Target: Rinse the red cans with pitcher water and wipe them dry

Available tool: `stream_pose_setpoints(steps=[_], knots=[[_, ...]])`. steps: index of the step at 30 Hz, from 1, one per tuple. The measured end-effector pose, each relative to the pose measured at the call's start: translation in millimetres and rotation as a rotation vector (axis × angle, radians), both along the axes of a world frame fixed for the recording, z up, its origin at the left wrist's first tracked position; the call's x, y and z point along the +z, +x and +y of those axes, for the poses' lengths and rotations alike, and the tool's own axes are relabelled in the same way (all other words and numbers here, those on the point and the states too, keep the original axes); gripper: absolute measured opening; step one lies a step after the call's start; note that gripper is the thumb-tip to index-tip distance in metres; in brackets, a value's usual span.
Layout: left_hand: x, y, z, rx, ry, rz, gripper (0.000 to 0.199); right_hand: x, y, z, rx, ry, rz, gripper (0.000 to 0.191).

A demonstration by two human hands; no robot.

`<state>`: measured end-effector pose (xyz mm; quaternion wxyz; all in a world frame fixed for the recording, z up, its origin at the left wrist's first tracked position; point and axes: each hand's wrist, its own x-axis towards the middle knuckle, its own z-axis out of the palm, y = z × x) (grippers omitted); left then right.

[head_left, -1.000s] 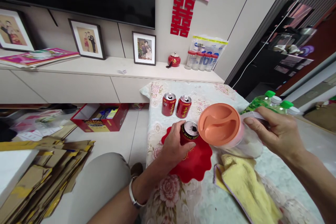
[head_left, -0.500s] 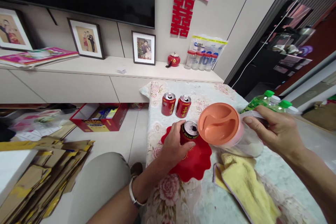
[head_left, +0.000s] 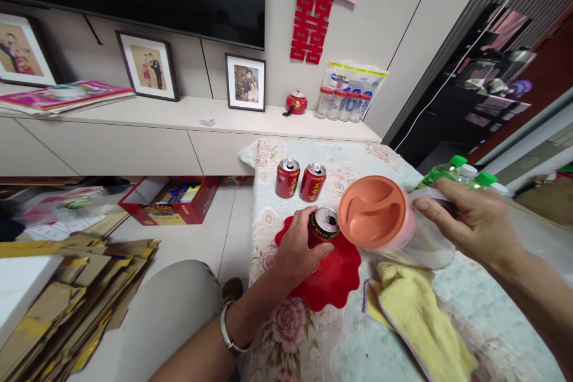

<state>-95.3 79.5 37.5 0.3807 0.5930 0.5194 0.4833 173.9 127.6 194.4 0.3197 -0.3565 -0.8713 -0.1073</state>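
My left hand is wrapped round an opened red can above a red scalloped plate. In my right hand is the handle of a clear pitcher with an orange lid. The pitcher is tilted left, its lid beside the can's top; whether liquid flows cannot be made out. Two more red cans, one and another, stand upright behind the plate with their tops opened.
A yellow cloth lies on the flowered tablecloth below the pitcher. Green-capped bottles stand at the right back. A shelf with frames and jars runs behind. Flattened cardboard and a red box are on the floor.
The pitcher in my right hand has tipped very slightly further. My left hand and the cans show no visible movement.
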Motion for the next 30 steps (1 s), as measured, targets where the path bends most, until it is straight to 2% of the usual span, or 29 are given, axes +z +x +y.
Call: stream_pose_setpoints(steps=[30], knots=[[-4.7,0.1,0.7,-0.01,0.024,0.025,0.07,8.6,-4.0,1.4,0.028,0.037,-0.048,0.051]])
